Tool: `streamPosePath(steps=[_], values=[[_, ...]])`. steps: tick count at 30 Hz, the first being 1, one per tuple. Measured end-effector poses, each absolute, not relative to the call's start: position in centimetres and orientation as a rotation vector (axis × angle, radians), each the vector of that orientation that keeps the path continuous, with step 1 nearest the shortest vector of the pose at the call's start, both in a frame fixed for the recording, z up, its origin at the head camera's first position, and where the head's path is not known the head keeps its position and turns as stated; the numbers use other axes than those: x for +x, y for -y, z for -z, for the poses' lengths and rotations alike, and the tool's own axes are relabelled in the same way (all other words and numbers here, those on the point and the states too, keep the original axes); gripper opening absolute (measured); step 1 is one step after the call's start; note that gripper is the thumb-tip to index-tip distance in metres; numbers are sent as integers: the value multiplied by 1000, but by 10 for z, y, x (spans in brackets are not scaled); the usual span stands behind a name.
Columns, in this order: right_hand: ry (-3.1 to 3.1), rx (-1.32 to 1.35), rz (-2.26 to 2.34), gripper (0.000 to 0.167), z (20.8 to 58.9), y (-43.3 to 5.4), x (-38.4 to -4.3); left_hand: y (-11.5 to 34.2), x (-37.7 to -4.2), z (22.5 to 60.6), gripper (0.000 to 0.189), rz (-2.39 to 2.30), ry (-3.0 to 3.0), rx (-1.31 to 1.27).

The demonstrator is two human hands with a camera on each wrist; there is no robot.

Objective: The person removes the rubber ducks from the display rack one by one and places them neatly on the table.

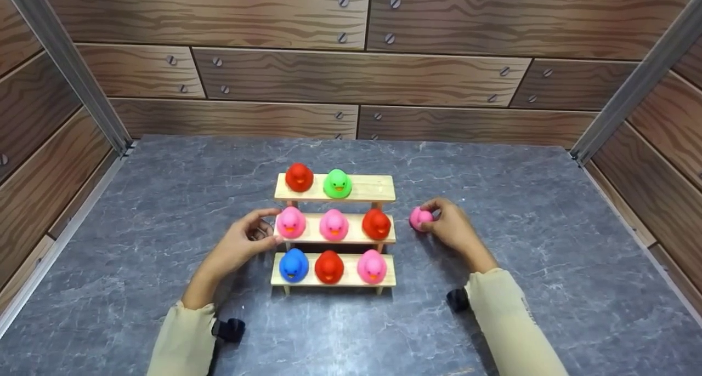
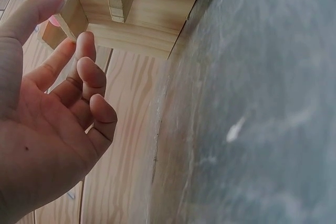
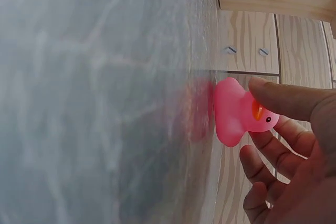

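A three-tier wooden stand (image 1: 351, 188) carries rubber ducks. My left hand (image 1: 241, 239) is at the left end of its middle board, thumb at the front corner and index finger at the back corner, holding the board end between them; the other fingers (image 2: 97, 109) curl loosely below. Right of the stand, my right hand (image 1: 451, 225) pinches a pink rubber duck (image 1: 420, 219) by its head between thumb and fingers. In the right wrist view this duck (image 3: 231, 114) is upright, its base right at the grey tabletop.
On the top board sit a red duck (image 1: 299, 177) and a green duck (image 1: 337, 184). The middle holds two pink ducks and a red duck (image 1: 376, 224). Below are a blue duck (image 1: 294, 265), a red one and a pink one. Wood-patterned walls (image 1: 351, 74) surround the grey table (image 1: 164, 200).
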State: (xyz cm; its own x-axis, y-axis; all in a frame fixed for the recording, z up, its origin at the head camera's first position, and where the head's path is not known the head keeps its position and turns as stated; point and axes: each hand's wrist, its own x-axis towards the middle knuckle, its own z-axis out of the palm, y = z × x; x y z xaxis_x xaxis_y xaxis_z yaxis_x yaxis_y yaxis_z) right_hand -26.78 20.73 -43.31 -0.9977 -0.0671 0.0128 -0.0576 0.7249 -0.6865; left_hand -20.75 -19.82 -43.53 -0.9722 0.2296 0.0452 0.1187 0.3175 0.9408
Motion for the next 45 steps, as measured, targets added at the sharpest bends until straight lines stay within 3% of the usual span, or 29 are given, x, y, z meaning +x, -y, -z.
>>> streamPosePath(steps=[19, 33, 45], values=[[-2752, -140, 1236, 46, 432, -217, -271, 201, -208, 433, 55, -1746, -2469, 347], [-2710, -152, 1251, 41, 434, -221, -271, 199, -207, 434, 55, -1757, -2458, 330], [-2724, -190, 1306, 49, 430, -227, -266, 199, -206, 436, 55, -1762, -2445, 326]])
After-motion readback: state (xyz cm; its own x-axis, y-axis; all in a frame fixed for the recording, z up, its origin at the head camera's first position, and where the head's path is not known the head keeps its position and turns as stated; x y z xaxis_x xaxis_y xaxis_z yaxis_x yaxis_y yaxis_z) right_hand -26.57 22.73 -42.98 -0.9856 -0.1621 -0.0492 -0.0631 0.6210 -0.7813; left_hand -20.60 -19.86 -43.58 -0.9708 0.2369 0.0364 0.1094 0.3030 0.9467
